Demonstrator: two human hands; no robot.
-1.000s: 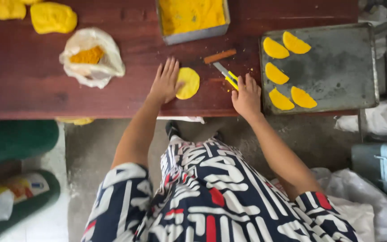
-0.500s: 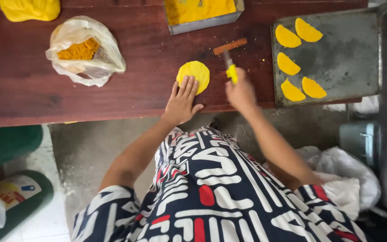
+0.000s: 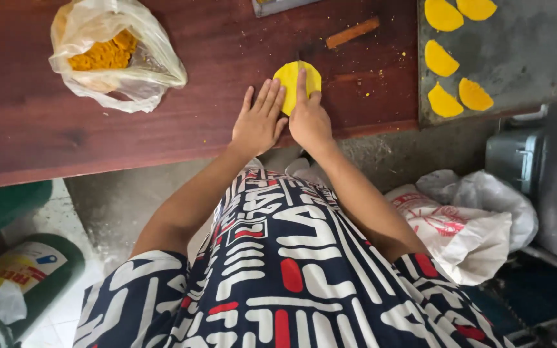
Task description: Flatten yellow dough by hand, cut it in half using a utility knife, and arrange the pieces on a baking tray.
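Note:
A round yellow dough disc (image 3: pixel 290 76) lies on the dark red wooden table (image 3: pixel 27 129) near its front edge. My left hand (image 3: pixel 259 122) rests flat on the table, its fingertips at the disc's left edge, holding nothing. My right hand (image 3: pixel 309 119) is curled with the index finger stretched straight across the middle of the disc. It seems to press a thin knife blade down, and only the blade tip (image 3: pixel 299 63) shows. Several yellow half-moon dough pieces (image 3: pixel 439 59) lie on a grey metal tray (image 3: pixel 517 58) to the right.
A clear plastic bag of orange-yellow filling (image 3: pixel 107 55) sits at the table's left. A wooden stick (image 3: pixel 352 32) lies behind the disc, and a metal pan's edge (image 3: pixel 278 5) shows at the top. Below are white sacks (image 3: pixel 465 225), a grey box (image 3: pixel 517 161) and a green container (image 3: pixel 20 277).
My right hand has come down from beside the wooden stick onto the middle of the disc. My left hand has shifted to the disc's left side. The view has moved closer.

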